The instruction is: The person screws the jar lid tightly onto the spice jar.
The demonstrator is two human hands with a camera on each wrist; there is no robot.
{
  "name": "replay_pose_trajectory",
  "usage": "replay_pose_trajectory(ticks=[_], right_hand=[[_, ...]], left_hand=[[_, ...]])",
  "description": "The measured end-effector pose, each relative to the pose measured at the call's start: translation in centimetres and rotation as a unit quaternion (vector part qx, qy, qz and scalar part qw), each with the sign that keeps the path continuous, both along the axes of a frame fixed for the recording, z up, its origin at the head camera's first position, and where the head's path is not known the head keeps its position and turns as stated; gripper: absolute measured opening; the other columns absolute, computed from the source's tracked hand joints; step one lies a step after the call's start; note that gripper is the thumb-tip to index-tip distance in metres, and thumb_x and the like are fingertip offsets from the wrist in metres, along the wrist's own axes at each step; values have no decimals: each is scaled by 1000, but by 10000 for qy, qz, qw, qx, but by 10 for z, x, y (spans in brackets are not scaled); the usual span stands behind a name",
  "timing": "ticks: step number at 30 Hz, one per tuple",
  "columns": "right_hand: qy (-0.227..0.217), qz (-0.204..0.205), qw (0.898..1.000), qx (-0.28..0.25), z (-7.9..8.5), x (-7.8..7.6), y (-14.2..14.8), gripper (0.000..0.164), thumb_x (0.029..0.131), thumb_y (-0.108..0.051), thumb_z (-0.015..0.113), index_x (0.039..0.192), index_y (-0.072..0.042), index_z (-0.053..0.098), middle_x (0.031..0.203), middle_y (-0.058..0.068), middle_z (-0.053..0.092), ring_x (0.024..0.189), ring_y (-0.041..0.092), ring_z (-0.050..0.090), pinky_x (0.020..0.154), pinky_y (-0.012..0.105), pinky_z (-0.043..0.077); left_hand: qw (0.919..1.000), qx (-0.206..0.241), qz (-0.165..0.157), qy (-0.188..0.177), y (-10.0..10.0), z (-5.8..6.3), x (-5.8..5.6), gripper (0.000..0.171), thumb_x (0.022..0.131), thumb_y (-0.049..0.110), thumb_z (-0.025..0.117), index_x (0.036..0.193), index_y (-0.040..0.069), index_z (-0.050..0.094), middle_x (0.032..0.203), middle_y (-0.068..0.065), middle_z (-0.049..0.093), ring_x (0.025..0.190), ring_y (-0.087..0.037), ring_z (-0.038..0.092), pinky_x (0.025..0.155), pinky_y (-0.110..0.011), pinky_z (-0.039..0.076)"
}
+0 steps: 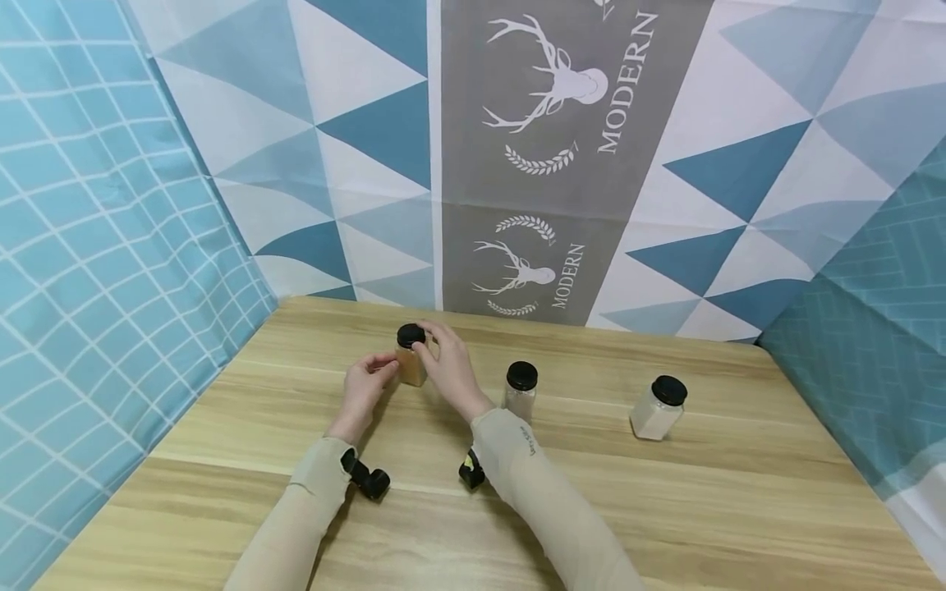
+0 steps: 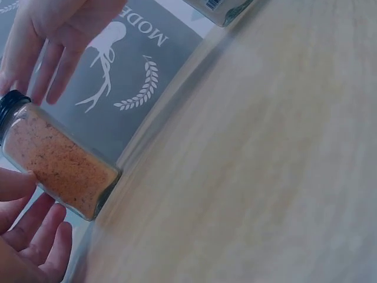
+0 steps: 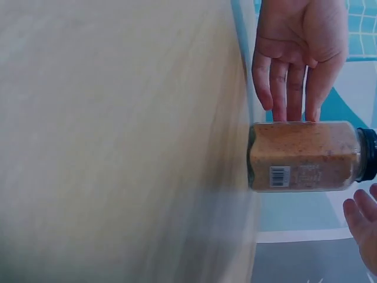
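Observation:
In the head view, a black-lidded glass jar (image 1: pixel 411 368) of orange-brown seasoning stands upright at the back left of the table. My left hand (image 1: pixel 364 392) is at its left side, thumb and fingertips touching the glass. From the right wrist view, these left fingers (image 3: pixel 278 88) look nearly straight against the jar (image 3: pixel 303 156), whose barcode label shows. My right hand (image 1: pixel 449 365) arches beside the black lid (image 1: pixel 411 335) from the right. Its lower fingers (image 2: pixel 59 71) extend loosely in the left wrist view; contact of its thumb with the lid cannot be made out.
A black-lidded jar with pale contents (image 1: pixel 521 394) stands right of my right hand, partly behind the sleeve. Farther right is another jar of whitish contents (image 1: pixel 656 410). Patterned cloth (image 1: pixel 532 164) hangs along the back edge of the wooden table (image 1: pixel 414 533).

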State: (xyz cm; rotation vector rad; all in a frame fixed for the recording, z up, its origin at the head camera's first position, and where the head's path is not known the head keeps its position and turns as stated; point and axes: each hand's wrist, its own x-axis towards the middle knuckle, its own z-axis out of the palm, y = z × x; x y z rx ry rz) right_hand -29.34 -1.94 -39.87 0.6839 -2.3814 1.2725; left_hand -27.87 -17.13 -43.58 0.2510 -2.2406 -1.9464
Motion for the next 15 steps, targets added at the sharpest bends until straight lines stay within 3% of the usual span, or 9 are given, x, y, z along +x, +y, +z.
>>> replay_pose_trajectory(ticks=[7,15], right_hand=[[-48,107,9998,-168,10,7,8,40,93,-29,51,130,-15,49,129,5,51,111,24,53,92,35,45],[-69,603,9979,-207,11,22,14,26,94,-22,51,116,-13,62,126,2,55,114,16,52,95,32,43]], left_hand=[[9991,326,252,31,-5,7,0,23,89,8,57,106,-7,58,83,4,60,73,-5,59,69,-20,49],[9989,400,242,-26,-14,19,2,23,91,8,52,107,-8,55,71,7,58,69,-9,56,66,-20,47]])
